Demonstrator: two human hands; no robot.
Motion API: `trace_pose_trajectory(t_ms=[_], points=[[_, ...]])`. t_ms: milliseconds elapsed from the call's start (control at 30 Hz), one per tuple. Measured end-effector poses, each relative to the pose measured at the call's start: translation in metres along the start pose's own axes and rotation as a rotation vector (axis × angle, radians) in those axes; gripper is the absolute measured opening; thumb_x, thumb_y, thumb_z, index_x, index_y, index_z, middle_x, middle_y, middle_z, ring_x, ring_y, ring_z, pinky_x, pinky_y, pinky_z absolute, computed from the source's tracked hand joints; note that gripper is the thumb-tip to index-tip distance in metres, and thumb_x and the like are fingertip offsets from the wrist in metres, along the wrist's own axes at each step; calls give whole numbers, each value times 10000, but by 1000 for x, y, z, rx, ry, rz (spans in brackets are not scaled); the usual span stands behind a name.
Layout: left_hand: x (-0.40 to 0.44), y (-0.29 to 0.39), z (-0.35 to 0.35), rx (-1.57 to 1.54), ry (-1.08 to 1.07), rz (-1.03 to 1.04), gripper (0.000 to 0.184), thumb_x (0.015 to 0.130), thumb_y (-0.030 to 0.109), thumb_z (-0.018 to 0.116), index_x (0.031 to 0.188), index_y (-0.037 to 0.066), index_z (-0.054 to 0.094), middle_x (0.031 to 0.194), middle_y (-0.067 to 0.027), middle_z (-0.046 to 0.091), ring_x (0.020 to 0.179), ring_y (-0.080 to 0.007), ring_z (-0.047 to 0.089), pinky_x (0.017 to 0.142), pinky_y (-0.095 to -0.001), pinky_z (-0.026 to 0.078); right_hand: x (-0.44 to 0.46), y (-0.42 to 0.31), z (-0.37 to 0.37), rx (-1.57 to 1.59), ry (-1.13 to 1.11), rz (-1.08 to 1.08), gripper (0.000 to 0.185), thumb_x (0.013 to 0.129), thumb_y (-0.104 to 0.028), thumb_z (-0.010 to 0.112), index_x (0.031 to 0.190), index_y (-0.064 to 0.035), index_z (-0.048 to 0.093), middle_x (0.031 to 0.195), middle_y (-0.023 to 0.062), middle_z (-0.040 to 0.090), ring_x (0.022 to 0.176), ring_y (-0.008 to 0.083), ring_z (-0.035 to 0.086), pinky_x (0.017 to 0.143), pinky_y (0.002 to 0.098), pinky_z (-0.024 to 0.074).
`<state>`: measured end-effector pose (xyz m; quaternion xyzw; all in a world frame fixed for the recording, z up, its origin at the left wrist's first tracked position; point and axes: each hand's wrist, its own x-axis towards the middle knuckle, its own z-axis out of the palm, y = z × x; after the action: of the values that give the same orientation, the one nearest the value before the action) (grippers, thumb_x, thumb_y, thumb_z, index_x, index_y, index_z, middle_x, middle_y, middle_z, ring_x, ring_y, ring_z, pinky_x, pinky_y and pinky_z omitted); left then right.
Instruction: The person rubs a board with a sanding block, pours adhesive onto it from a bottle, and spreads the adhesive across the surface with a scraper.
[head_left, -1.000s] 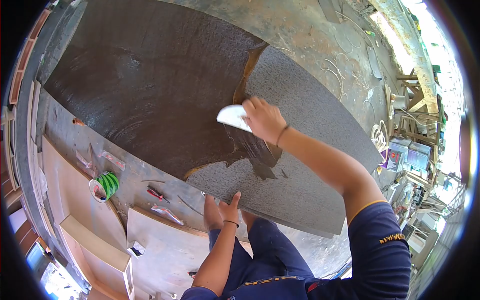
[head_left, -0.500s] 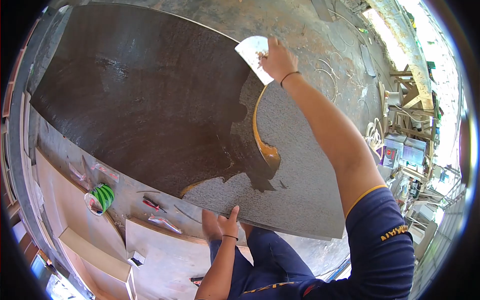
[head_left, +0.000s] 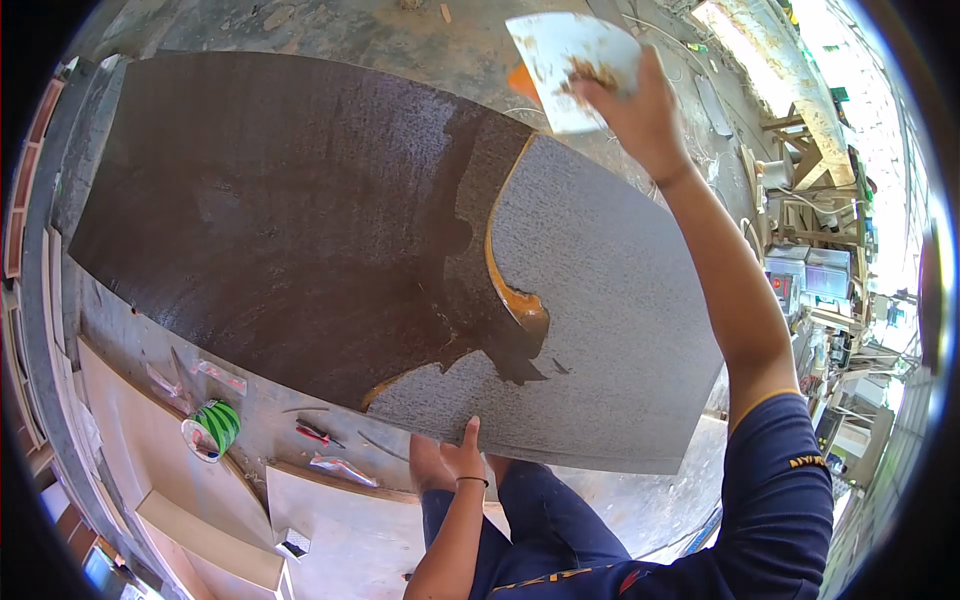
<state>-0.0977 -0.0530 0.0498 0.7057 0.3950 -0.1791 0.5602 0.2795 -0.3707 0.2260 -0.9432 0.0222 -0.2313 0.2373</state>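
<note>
A large grey sheet (head_left: 620, 290) lies in front of me, its left and middle part coated with wet dark brown glue (head_left: 290, 220). A thick amber ridge of glue (head_left: 517, 300) curves along the border of the coated part. My right hand (head_left: 645, 125) grips a white spreader (head_left: 550, 55) smeared with brown residue, raised past the sheet's far edge. An orange blob (head_left: 522, 82), blurred, shows at the spreader's left edge. My left hand (head_left: 463, 460) holds the sheet's near edge, thumb on top, the other fingers mostly hidden.
On the near left are a green striped tin (head_left: 215, 427), red-handled pliers (head_left: 318, 432) and a plastic packet (head_left: 343, 468). Pale wooden panels (head_left: 345, 520) lie below them. Clear boxes (head_left: 825, 275) and timber pieces (head_left: 825, 150) are at the right. Cables lie on the floor beyond the sheet.
My right hand has lifted the spreader off the sheet's far edge and moved it up and right. The view has shifted slightly. My left hand stays on the near edge.
</note>
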Motion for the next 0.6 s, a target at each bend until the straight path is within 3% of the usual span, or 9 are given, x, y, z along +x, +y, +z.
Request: trace_pose_trajectory(t_ms=[33, 100, 233, 300, 333, 367, 467, 500, 600], points=[[-1, 5, 2, 48, 44, -13, 489, 713, 294, 809, 967, -88, 641, 982, -168, 679, 861, -257, 642, 798, -343, 497, -18, -8, -12, 157, -36, 26, 551, 737, -348, 769, 1046, -1, 473, 915, 186, 645, 835, 309, 642, 735, 420, 517], [-5, 12, 3, 104, 87, -22, 507, 697, 296, 821, 973, -89, 640, 996, -172, 677, 873, -261, 642, 802, -349, 499, -60, -52, -42, 49, -283, 244, 503, 731, -139, 785, 1079, 5, 452, 983, 169, 646, 930, 253, 649, 808, 345, 534], [-7, 18, 8, 81, 119, -15, 577, 679, 315, 832, 1032, -90, 620, 1042, -180, 664, 914, -276, 638, 826, -345, 499, -151, -57, -23, 21, -690, 268, 469, 757, -236, 748, 1027, -15, 434, 983, 201, 594, 930, 351, 623, 765, 416, 504], [-3, 1, 8, 96, 138, 19, 598, 677, 327, 833, 1048, -88, 615, 1053, -182, 660, 928, -282, 636, 836, -343, 498, -193, -24, 4, -28, -764, 289, 460, 748, -245, 736, 1027, -16, 450, 996, 191, 571, 952, 364, 597, 782, 420, 493], [6, -18, 8, 60, 107, -67, 671, 663, 350, 841, 1110, -73, 573, 1097, -164, 638, 953, -276, 614, 857, -341, 486, -203, -14, 10, -80, -842, 298, 454, 739, -253, 724, 1027, -17, 465, 1009, 180, 547, 974, 378, 572, 799, 423, 483], [10, -23, 6, 24, 77, -154, 748, 649, 373, 848, 1172, -59, 532, 1141, -147, 615, 977, -270, 593, 877, -340, 474, -203, -9, 8, -74, -836, 308, 454, 739, -253, 724, 1027, -17, 465, 1009, 180, 547, 974, 378, 572, 799, 423, 483], [13, -25, 4, 81, 56, -159, 813, 622, 421, 855, 1178, -75, 531, 1138, -142, 617, 956, -267, 592, 854, -328, 482, -201, -11, -6, -168, -473, 320, 326, 782, -186, 644, 1029, -35, 493, 1044, 158, 551, 970, 357, 580, 794, 439, 478], [11, -23, 3, 87, 52, -157, 813, 622, 421, 855, 1178, -75, 531, 1138, -142, 617, 956, -267, 592, 854, -328, 482, -206, -25, -15, -169, -470, 327, 326, 782, -186, 644, 1029, -35, 493, 1044, 158, 551, 970, 357, 580, 794, 439, 478], [7, -14, 6, 125, 67, -81, 820, 627, 429, 851, 1179, -88, 534, 1135, -146, 617, 912, -265, 593, 825, -328, 489, -253, -65, -23, -201, -769, 32, 221, 804, -138, 594, 992, -48, 523, 1016, 106, 554, 962, 287, 582, 766, 407, 495]])
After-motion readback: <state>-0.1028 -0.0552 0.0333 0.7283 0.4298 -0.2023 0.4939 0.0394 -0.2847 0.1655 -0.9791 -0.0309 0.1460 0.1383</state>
